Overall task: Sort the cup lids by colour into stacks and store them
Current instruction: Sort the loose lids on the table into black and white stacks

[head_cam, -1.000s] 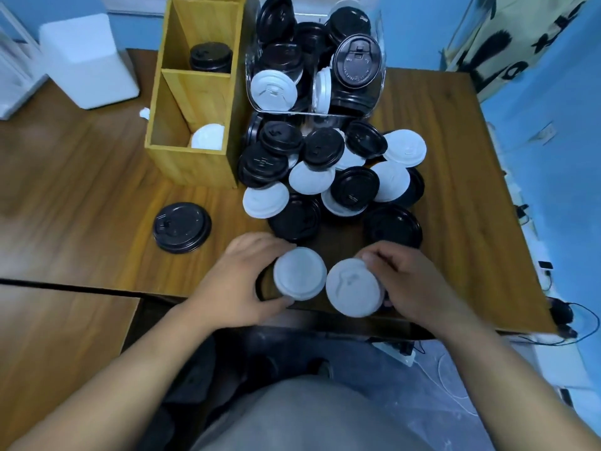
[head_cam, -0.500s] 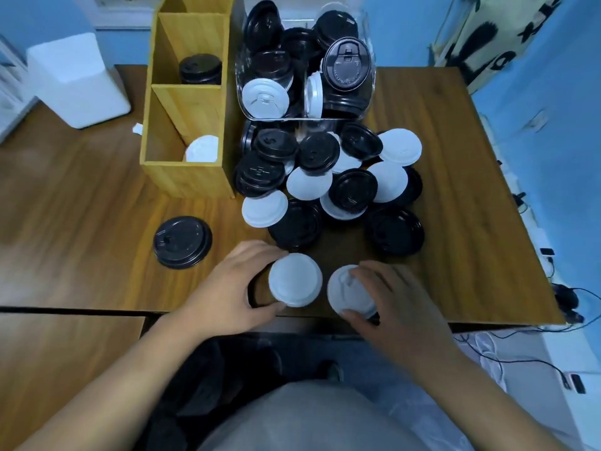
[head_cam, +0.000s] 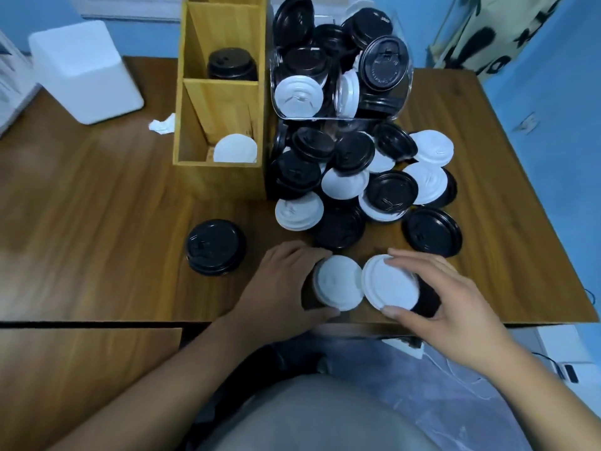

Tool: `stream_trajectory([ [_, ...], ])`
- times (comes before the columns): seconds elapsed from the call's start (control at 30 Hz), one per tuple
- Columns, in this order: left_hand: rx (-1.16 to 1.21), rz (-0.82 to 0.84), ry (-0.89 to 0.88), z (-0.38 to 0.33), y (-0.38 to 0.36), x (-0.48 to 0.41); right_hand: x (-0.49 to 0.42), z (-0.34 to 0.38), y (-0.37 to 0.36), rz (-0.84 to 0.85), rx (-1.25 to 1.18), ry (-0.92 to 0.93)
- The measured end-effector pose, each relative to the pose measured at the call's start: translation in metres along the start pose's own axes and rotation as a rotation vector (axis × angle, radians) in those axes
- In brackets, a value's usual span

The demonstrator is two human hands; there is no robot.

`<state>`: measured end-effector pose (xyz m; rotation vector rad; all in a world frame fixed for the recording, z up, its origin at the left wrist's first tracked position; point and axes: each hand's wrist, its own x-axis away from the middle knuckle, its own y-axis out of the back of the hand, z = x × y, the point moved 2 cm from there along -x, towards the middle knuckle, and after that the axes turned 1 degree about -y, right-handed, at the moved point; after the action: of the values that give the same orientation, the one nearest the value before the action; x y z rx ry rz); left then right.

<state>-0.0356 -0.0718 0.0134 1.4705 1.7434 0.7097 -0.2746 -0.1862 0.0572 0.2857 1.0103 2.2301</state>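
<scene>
My left hand (head_cam: 283,288) grips a white lid (head_cam: 338,283) near the table's front edge, with a dark lid partly hidden under it. Right beside it, my right hand (head_cam: 445,307) holds a second white lid (head_cam: 390,283) between thumb and fingers, tilted over a black lid. Behind them lies a mixed pile of black and white lids (head_cam: 361,177). A small stack of black lids (head_cam: 214,247) stands apart on the left. The wooden organiser (head_cam: 221,177) holds black lids (head_cam: 232,65) in its far compartment and white lids (head_cam: 235,149) in its near one.
A clear container (head_cam: 341,70) full of black and white lids stands behind the pile. A white foam box (head_cam: 84,70) and a crumpled tissue (head_cam: 162,125) sit at the back left. The table's front edge (head_cam: 97,322) runs just below my hands; a lower wooden surface lies at the left.
My right hand has shifted from covering its white lid to holding it at the rim, tilted up. My left hand keeps its grip on the other white lid.
</scene>
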Motion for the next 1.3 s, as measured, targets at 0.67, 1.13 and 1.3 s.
stream_trajectory([
  [0.67, 0.065, 0.018, -0.104, 0.006, -0.001, 0.005, -0.035, 0.011, -0.056, 0.206, 0.125, 0.231],
  [1.13, 0.011, -0.037, -0.027, 0.024, 0.027, 0.028, -0.116, 0.062, -0.063, -0.130, 0.493, -0.011],
  [1.3, 0.025, -0.046, -0.023, 0.025, 0.026, 0.026, -0.135, 0.066, -0.080, -0.059, 0.644, -0.131],
])
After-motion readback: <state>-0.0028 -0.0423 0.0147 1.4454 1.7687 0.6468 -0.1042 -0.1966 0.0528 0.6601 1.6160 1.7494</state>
